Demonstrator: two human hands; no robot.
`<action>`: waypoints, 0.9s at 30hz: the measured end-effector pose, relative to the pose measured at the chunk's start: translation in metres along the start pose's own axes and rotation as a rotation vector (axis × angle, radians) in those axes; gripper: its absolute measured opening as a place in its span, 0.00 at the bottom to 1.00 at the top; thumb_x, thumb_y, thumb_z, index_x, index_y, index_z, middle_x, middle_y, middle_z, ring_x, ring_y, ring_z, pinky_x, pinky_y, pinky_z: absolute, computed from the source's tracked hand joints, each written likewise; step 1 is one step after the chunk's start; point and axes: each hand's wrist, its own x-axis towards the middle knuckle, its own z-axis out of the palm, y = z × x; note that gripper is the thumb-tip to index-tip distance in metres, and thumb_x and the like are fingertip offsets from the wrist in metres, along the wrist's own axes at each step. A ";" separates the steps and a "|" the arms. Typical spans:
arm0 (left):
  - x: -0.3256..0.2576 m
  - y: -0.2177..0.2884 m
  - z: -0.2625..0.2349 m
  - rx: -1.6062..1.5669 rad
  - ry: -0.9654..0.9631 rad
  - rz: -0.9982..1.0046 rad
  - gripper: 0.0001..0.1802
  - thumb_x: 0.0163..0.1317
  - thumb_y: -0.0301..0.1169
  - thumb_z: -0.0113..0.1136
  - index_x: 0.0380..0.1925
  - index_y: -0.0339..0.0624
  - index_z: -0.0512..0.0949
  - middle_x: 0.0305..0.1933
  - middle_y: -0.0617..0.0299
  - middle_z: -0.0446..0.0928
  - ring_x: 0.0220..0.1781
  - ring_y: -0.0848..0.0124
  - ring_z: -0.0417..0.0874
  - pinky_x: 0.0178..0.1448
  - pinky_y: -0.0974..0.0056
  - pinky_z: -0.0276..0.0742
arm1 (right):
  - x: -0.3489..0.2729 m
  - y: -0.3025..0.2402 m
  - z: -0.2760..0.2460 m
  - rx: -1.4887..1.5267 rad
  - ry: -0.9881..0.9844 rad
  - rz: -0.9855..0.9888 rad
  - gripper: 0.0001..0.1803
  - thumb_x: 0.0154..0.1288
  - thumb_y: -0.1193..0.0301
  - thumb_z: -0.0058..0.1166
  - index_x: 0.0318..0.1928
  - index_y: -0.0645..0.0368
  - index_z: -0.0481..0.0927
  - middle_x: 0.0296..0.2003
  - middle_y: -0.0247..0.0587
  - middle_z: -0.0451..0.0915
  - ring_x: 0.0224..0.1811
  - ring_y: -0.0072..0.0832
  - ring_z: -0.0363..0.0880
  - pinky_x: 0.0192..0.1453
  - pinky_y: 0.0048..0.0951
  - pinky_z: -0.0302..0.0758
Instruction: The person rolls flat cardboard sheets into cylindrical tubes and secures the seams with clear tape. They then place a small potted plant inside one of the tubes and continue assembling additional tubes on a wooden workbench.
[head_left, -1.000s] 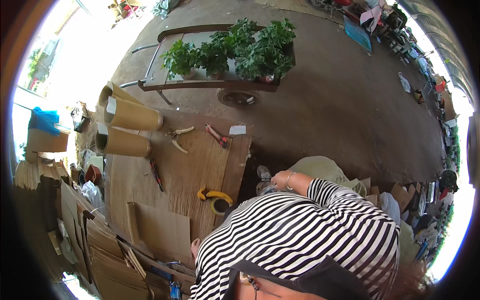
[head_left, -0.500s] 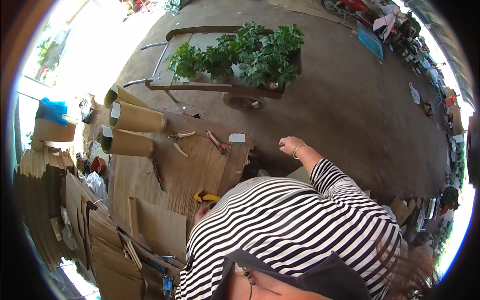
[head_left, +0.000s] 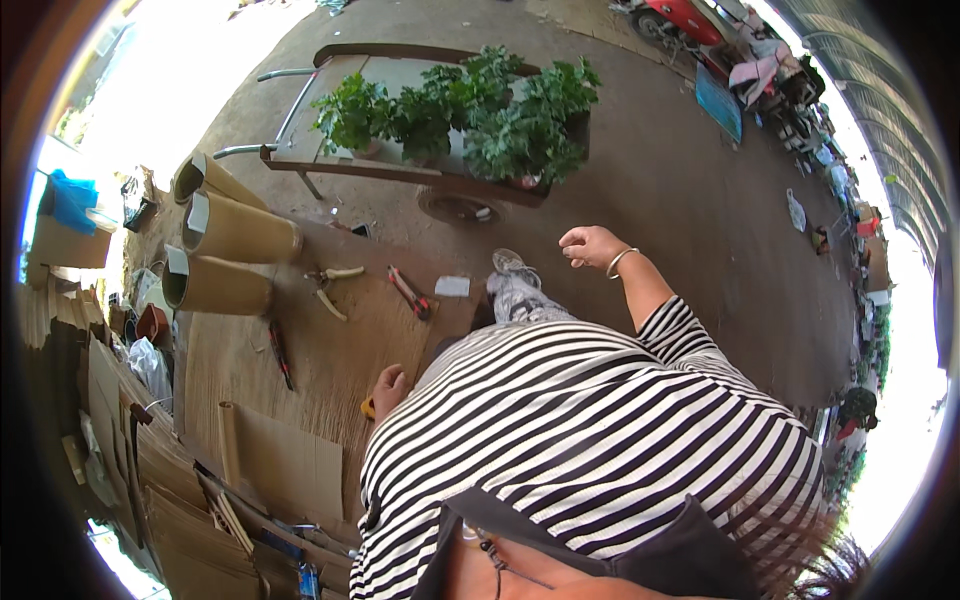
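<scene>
The empty right hand (head_left: pixel 594 246), loosely curled, points left over brown floor (head_left: pixel 700 280). Well apart, the left hand (head_left: pixel 390 387) overlaps a mostly hidden yellow object (head_left: pixel 367 408) on the brown wooden table (head_left: pixel 330 370); its grip and the object's long axis are unclear.

No readable text, no legible labels, numbers or signs, any print too small or blurred

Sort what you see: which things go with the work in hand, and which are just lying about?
Likely with the work, judging by nearness:
yellow tool, mostly hidden, by the left hand
wooden table beneath it

Lying about, apart from both hands:
pruning shears
red knife
white card
cardboard tubes

The right hand looks empty.
</scene>
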 end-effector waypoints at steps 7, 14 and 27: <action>0.075 0.029 0.058 -0.025 0.138 -0.001 0.15 0.72 0.26 0.63 0.56 0.34 0.80 0.50 0.59 0.85 0.51 0.74 0.83 0.58 0.68 0.80 | 0.206 -0.096 -0.153 0.489 0.184 -0.248 0.14 0.73 0.70 0.59 0.55 0.61 0.82 0.39 0.36 0.85 0.37 0.23 0.85 0.41 0.24 0.83; 0.042 0.152 0.158 -0.252 0.235 -0.424 0.19 0.72 0.27 0.61 0.60 0.33 0.77 0.51 0.59 0.85 0.52 0.71 0.83 0.57 0.64 0.80 | 0.486 -0.138 -0.187 0.220 0.139 0.018 0.11 0.73 0.70 0.55 0.52 0.57 0.83 0.38 0.36 0.86 0.35 0.24 0.86 0.37 0.29 0.81; 0.045 0.153 0.214 -0.112 0.215 -0.721 0.21 0.74 0.29 0.63 0.63 0.32 0.75 0.55 0.52 0.84 0.52 0.70 0.84 0.57 0.65 0.81 | 0.721 -0.067 -0.151 -0.765 0.017 0.169 0.18 0.75 0.64 0.50 0.49 0.64 0.88 0.53 0.62 0.84 0.58 0.56 0.83 0.60 0.48 0.79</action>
